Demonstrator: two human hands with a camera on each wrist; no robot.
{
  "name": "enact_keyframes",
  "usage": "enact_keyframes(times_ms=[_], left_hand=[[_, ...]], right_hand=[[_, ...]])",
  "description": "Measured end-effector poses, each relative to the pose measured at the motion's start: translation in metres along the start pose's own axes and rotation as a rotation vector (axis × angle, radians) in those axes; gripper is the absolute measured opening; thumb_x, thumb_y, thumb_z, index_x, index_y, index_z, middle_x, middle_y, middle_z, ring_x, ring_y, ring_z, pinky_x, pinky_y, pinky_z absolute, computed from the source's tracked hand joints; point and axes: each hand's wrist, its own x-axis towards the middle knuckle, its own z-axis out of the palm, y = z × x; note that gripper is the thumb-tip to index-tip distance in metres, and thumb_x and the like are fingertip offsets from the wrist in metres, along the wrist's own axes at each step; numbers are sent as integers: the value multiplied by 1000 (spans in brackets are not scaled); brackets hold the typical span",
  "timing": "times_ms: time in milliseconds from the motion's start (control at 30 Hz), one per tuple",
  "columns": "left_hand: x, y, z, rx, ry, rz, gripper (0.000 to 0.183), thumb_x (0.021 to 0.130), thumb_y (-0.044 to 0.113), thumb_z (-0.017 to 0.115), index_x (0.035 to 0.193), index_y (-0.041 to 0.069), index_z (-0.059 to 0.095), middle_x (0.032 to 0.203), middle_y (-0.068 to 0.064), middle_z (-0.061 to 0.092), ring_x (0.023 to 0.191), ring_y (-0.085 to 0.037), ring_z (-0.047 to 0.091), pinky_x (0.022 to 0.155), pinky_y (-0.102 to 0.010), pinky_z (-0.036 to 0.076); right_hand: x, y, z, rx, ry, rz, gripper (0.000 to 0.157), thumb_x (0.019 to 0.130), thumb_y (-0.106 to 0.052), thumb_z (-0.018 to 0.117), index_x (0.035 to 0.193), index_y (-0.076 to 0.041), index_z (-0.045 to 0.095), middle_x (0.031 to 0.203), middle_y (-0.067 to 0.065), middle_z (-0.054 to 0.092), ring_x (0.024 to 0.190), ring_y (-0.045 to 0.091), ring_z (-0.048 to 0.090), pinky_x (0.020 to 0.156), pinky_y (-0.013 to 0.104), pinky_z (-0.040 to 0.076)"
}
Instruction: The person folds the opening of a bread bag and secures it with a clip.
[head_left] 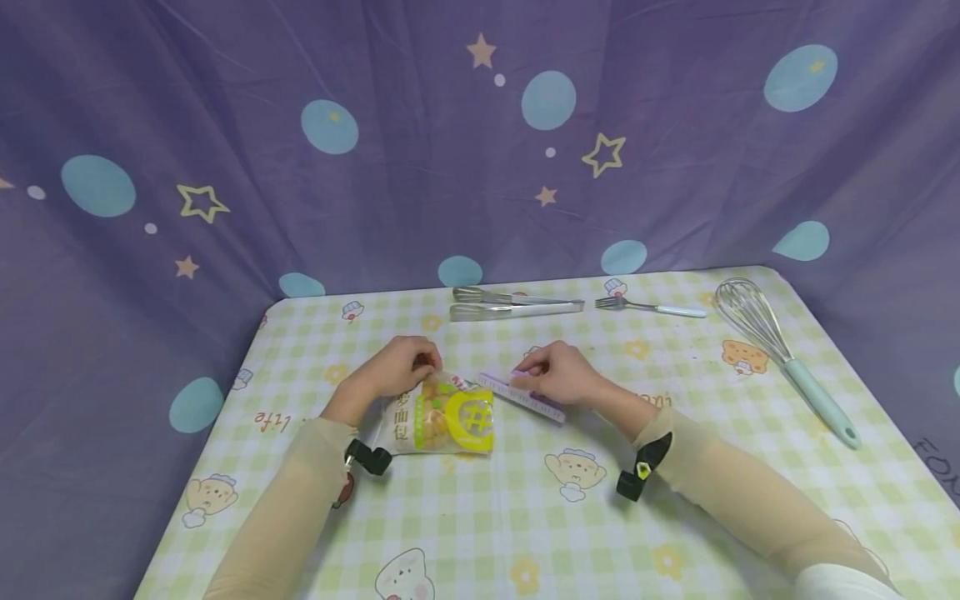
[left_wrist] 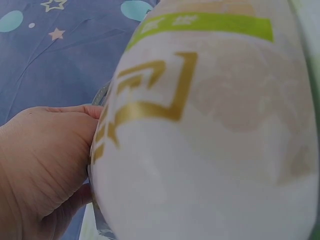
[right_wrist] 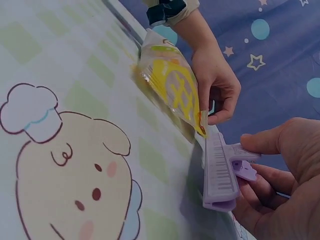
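A clear bag of bread [head_left: 468,425] with yellow and green print lies on the checked tablecloth, its printed front facing up. My left hand [head_left: 393,371] pinches its far edge between thumb and fingers. Up close in the left wrist view, the bag [left_wrist: 210,150] hides most of those fingertips. With my right hand [head_left: 566,375] I hold a long lilac bag clip [right_wrist: 220,172] by its handles, thumb on one side and fingers on the other. One end of the clip is right at the bag's far right corner, near the left fingertips.
Metal tongs [head_left: 517,312] lie along the table's back edge, with a pale-handled fork [head_left: 678,311] to their right. Farther right rests a whisk [head_left: 813,396] with a mint handle. A purple curtain [head_left: 420,167] with stars hangs behind the table.
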Motion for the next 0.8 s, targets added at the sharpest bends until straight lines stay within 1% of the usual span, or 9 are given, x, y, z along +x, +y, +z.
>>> enact_keyframes(times_ms=[100, 233, 300, 433, 600, 800], left_hand=[[0, -1, 1, 1, 0, 3, 16, 100, 0, 68, 98, 13, 76, 98, -4, 74, 90, -17, 68, 85, -39, 59], [0, -2, 1, 4, 0, 1, 16, 100, 1, 68, 98, 14, 76, 98, -3, 74, 89, -17, 68, 85, -39, 59], [0, -3, 1, 5, 0, 1, 16, 100, 1, 68, 98, 14, 76, 98, -3, 73, 88, -16, 68, 84, -38, 59], [1, -3, 1, 3, 1, 1, 16, 101, 1, 67, 98, 14, 76, 98, -3, 73, 88, -16, 67, 84, -38, 59], [1, -3, 2, 3, 4, 6, 16, 100, 0, 68, 98, 14, 76, 98, -3, 73, 88, -16, 66, 84, -38, 58], [1, -2, 2, 0, 3, 5, 16, 100, 0, 67, 98, 13, 76, 98, -4, 74, 88, -16, 66, 84, -38, 58]], right_hand=[[0, 1, -1, 38, -5, 34, 26, 91, -29, 85, 109, -10, 84, 83, 0, 75, 68, 12, 63, 64, 26, 52], [2, 3, -1, 81, -13, 86, 23, 91, -27, 85, 109, -12, 85, 90, 2, 80, 72, 12, 68, 68, 26, 55], [3, 4, -1, 97, -19, 96, 23, 91, -26, 85, 109, -11, 85, 94, 3, 82, 74, 12, 69, 69, 26, 56], [4, 5, 1, 140, -32, 107, 22, 90, -23, 86, 108, -9, 85, 96, 6, 83, 72, 12, 71, 69, 26, 59], [3, 4, 4, 197, -63, 110, 22, 91, -19, 85, 109, -6, 84, 96, 8, 82, 69, 13, 73, 68, 29, 63], [2, -1, 7, 212, -64, 94, 21, 92, -17, 84, 108, -3, 84, 102, 11, 82, 69, 12, 72, 69, 31, 65]])
